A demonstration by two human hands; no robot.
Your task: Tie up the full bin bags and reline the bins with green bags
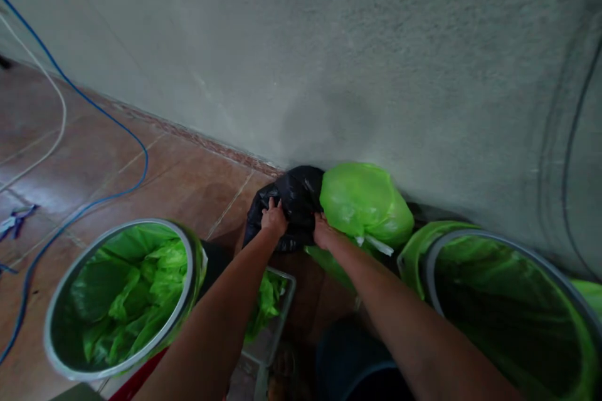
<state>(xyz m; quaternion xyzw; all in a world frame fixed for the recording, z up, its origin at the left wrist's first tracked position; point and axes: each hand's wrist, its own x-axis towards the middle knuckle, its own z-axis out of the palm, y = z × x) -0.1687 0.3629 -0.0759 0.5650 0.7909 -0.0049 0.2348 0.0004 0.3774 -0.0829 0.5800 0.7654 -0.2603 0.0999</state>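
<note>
A bulging black plastic bag [301,191] rests on the floor against the wall. My left hand [275,220] lies on its near left side, with at least two fingers stretched out and apart. On the bag's right edge is my right hand [324,232], in the gap beside a full, knotted green plastic bag [362,197]; most of its fingers are hidden. The green bag's tied neck points toward me. Below my left wrist, a clear plastic box [288,301] contains crumpled green plastic [266,304].
A grey-rimmed bin [192,263] lined with green plastic stands at left, another lined bin [430,269] at right. A dark blue bucket [336,351] is beneath my right forearm. Blue cable [108,116] and white cable [63,106] cross the tiled floor [188,175].
</note>
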